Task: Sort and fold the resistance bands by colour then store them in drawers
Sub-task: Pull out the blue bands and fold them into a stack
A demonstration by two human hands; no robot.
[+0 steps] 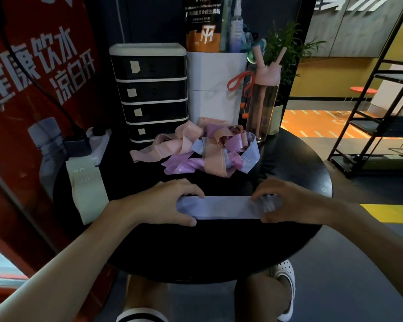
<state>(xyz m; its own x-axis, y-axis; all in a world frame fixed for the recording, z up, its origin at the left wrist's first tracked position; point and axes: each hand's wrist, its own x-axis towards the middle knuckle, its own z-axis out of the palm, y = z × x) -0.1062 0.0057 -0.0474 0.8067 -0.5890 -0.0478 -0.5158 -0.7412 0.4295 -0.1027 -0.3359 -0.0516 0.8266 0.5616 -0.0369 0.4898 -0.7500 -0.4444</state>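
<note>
A pale blue resistance band (pixel 221 207) lies flat and stretched sideways on the round black table (pixel 196 252), near its front. My left hand (pixel 170 201) holds the band's left end, thumb under the front edge and fingers over the top. My right hand (pixel 282 201) pinches the right end, fingers curled over it. Behind the band sits a tangled heap of pink, purple, peach and blue bands (pixel 200 149). Two folded pale green bands (pixel 86 189) lie at the table's left edge. A black drawer unit (pixel 149 91) with white trim stands at the back, all drawers closed.
A white box (pixel 215 87) holding a pouch and spray bottle stands right of the drawers. A pink water bottle (pixel 264 98) is beside it, with a plant behind. A power strip with a plug (pixel 89 142) lies back left. A black metal rack (pixel 382 101) stands on the right.
</note>
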